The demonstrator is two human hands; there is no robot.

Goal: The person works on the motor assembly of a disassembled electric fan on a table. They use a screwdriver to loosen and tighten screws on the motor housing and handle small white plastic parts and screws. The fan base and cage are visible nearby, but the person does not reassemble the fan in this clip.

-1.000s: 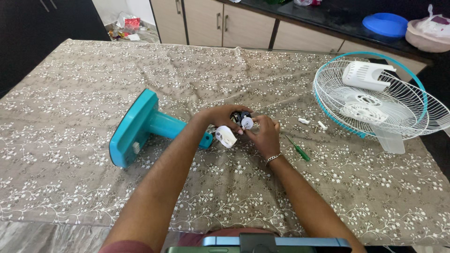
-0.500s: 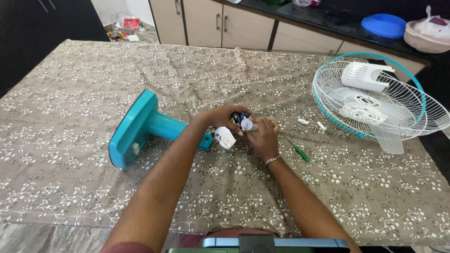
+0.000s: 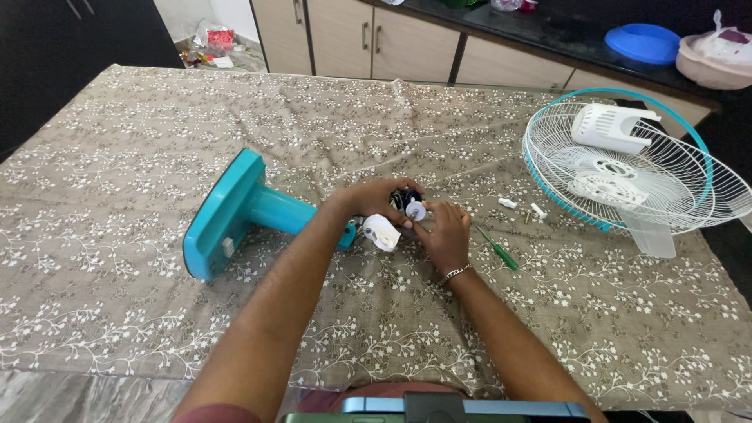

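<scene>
Tablecloth (image 3: 117,258): two hands (image 3: 407,215), one fan motor (image 3: 407,202).

I worked in a home kitchen or dining room. Beige cabinets (image 3: 368,47) with a dark countertop (image 3: 564,43) ran along the top of the frame, and a floral tablecloth (image 3: 117,157) covered the table filling the middle and bottom.

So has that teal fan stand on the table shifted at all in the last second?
No. The teal fan stand lies tipped over at the same spot on the patterned tablecloth, just as far from the wire fan guard as before.
</scene>
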